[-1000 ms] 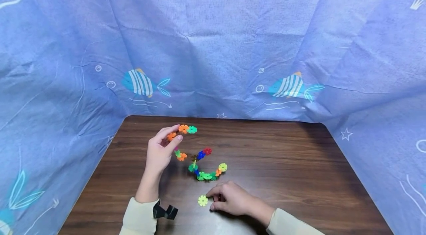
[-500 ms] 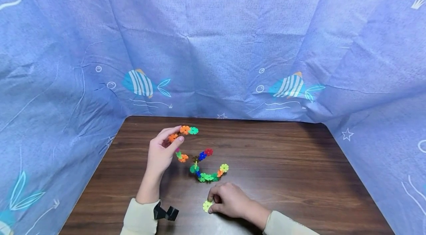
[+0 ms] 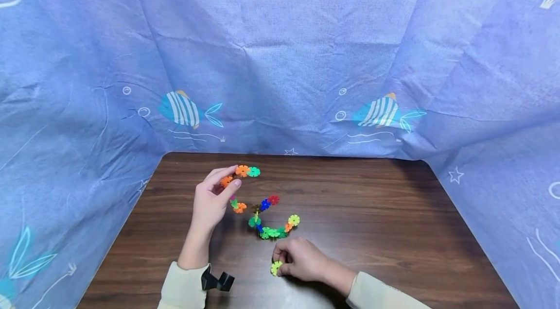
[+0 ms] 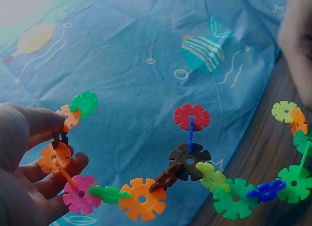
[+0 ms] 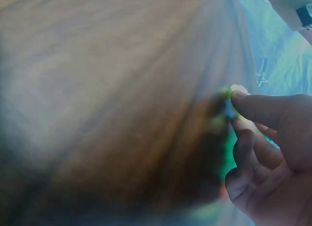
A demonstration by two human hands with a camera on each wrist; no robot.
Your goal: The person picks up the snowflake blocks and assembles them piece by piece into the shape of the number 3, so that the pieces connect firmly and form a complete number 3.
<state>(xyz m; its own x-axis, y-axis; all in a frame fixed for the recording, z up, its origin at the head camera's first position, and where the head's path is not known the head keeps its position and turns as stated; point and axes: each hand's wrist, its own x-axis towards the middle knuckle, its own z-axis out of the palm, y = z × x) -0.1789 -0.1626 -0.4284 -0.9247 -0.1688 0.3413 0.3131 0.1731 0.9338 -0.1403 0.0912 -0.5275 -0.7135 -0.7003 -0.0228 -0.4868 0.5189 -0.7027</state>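
My left hand (image 3: 211, 202) holds one end of a chain of notched plastic snowflake discs (image 3: 265, 232), with thumb and fingers around its orange and dark pieces. From there the chain curves right through pink, orange, brown and green discs. A short branch ends in a red disc (image 4: 191, 117), joined by a blue one to a brown disc (image 4: 189, 161). At the chain's far right end sits a yellow-green disc (image 3: 294, 220). Nearer the front, my right hand (image 3: 305, 260) pinches a separate yellow-green snowflake disc (image 3: 276, 268) between thumb and fingers; its right part is hidden.
Both hands work over a dark wood-grain table (image 3: 393, 231). A blue cloth (image 3: 280, 66) printed with fish stands behind it and on both sides. A black strap piece (image 3: 218, 280) sticks out from the left sleeve cuff.
The right hand has closed its thumb and fingers on the loose yellow-green disc, which shifted right and now stands more tilted. The left hand and the chain have barely moved.
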